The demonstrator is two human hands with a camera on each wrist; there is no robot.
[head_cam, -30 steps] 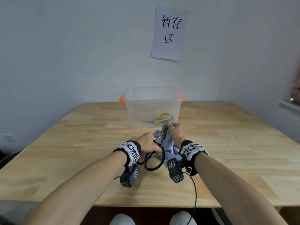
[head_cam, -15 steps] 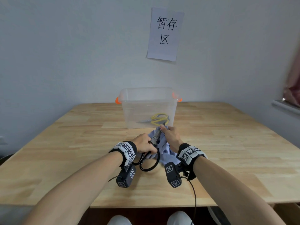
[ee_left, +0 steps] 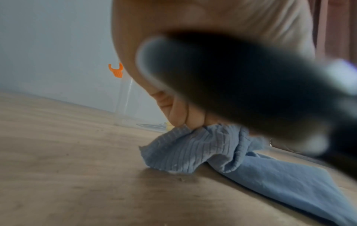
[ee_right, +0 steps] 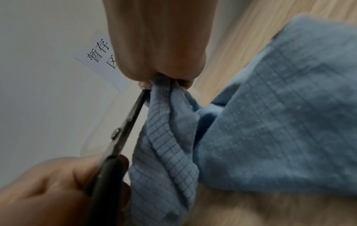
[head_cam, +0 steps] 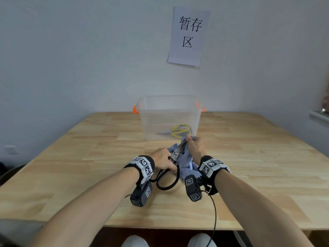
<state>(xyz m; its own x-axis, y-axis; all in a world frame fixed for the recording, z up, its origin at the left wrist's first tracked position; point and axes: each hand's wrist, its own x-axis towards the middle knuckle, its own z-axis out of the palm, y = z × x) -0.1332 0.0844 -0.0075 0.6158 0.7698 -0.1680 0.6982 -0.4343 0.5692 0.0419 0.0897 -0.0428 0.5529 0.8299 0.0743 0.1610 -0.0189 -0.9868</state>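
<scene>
a: where's the cloth [head_cam: 187,164]?
b: bunched between the two hands, near the front middle of the tabletop [head_cam: 85,168]. its lower part lies on the wood; the top end is lifted up.
a: who has it?
b: the right hand [head_cam: 195,147]. its fingers are curled tight and pinch the top end of the cloth into a narrow bunch.
a: and the left hand [head_cam: 162,158]?
b: fingers wrapped round the black handles of the scissors [head_cam: 180,147], just below the pivot. the big handle loop hangs out below the hand, over the tabletop.
a: blades?
b: together, or very near it, pointing up and away toward the right hand. the tip sits right at the pinch, beside the cloth and the right fingertips. i can't tell whether any cloth lies between the blades.
a: what's behind?
b: a clear bin [head_cam: 169,106] with orange clips, just beyond the right hand, toward the wall [head_cam: 71,50]. yellow scissors [head_cam: 179,131] lie flat on its floor. a paper sign [head_cam: 188,38] with printed characters is stuck on the wall above it.
a: wrists?
b: each carries a band [head_cam: 144,165] with black-and-white markers and a small camera [head_cam: 140,196] underneath.
</scene>
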